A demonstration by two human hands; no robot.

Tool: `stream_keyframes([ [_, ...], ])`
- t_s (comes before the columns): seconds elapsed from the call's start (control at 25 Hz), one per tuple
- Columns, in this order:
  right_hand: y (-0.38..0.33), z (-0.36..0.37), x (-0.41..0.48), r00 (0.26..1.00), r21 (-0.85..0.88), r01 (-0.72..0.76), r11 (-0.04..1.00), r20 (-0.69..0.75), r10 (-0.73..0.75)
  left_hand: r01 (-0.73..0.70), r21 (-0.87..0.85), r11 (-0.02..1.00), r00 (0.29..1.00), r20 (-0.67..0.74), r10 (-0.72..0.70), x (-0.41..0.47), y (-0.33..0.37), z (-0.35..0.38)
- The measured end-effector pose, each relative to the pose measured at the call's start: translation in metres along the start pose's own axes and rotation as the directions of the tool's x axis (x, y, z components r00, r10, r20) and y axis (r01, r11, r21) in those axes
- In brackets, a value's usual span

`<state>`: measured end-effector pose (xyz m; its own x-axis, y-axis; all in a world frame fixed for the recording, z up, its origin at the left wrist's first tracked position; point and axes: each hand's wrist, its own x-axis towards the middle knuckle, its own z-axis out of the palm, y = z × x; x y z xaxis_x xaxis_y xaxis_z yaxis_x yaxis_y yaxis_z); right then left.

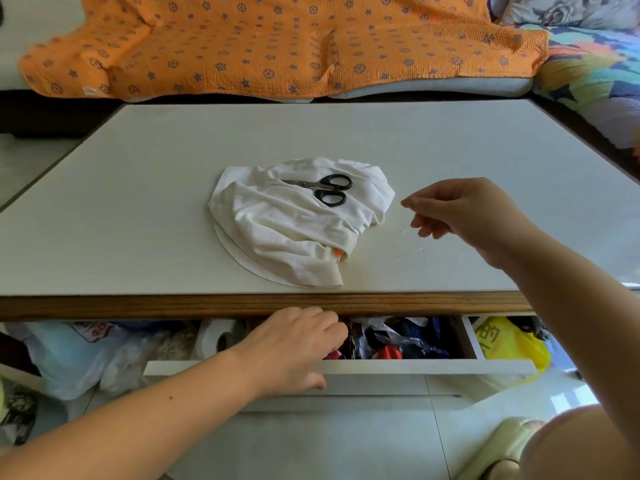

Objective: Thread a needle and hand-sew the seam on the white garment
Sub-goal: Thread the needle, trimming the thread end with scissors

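Note:
A crumpled white garment [291, 223] lies in the middle of the white table [138, 188], with black-handled scissors [323, 189] resting on top of it. My right hand [464, 213] hovers just right of the garment, thumb and forefinger pinched on a thin pale thread [401, 242] that loops down onto the table; a needle is too fine to make out. My left hand [298, 344] reaches into the open white drawer [346, 368] under the table's front edge, fingers curled among the clutter; what they touch is hidden.
The drawer holds a roll of tape [218, 337], plastic bags and a red item [388, 353]. A yellow bag [509, 341] sits right of it, more bags at the left. An orange patterned blanket [277, 43] covers the sofa behind the table.

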<state>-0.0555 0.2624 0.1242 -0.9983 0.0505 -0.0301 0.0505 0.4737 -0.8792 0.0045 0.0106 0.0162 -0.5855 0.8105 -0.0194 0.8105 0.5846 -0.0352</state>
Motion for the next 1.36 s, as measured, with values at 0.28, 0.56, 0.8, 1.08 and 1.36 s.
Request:
stream_keyframes([
  [0.28,0.004,0.005,-0.001,1.000,0.004,-0.006,1.000,0.012,0.006,0.103,0.129,0.986,0.981,-0.175,-0.080,0.007,-0.016,0.009],
  [0.56,0.006,-0.008,-0.008,1.000,0.015,0.005,1.000,-0.031,-0.004,0.182,0.164,0.969,0.966,-0.214,-0.146,0.021,-0.019,0.012],
  [0.8,0.006,-0.017,-0.020,0.999,0.005,0.031,1.000,-0.019,-0.031,0.255,-0.058,0.965,0.961,-0.097,-0.260,0.034,-0.009,-0.018],
  [1.08,0.008,-0.023,-0.013,0.994,-0.007,0.026,1.000,-0.109,-0.026,0.412,-0.357,0.838,0.875,-0.102,-0.474,0.121,0.011,-0.040],
  [1.36,0.024,-0.037,-0.006,0.989,-0.018,-0.041,0.999,-0.139,0.038,0.425,-0.247,0.871,0.896,-0.024,-0.444,0.180,0.002,-0.047],
])
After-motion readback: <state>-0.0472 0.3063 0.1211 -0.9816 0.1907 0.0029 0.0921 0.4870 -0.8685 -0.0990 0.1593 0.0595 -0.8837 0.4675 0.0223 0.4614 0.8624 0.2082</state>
